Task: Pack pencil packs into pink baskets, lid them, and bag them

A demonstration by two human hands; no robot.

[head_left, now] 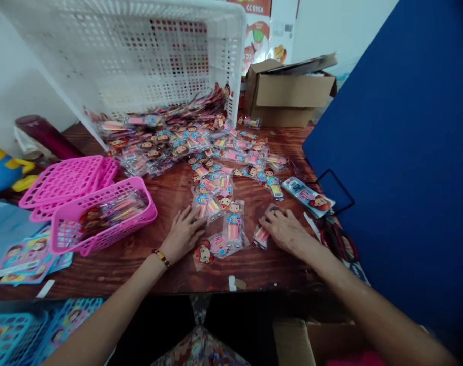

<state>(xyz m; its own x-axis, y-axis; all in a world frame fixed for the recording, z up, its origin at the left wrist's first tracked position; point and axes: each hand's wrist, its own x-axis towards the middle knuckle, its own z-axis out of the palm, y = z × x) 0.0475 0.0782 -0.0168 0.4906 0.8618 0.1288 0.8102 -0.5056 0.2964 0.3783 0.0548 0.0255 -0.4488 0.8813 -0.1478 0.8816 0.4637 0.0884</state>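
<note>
My left hand lies on the wooden table with its fingers spread, the fingertips beside a few small clear packets. My right hand has its fingers curled over the top of one small clear packet of pink and yellow sticks, which rests on the table. Between my hands lie a packet with a dark-haired cartoon figure and another with a red-haired one. Beyond them, many similar packets spread in a heap from the tipped white crate.
Left, a pink basket holds packets, with pink baskets stacked behind. A maroon bottle lies at far left. Right are a stack of flat packages, scissors and a blue panel. A cardboard box stands behind.
</note>
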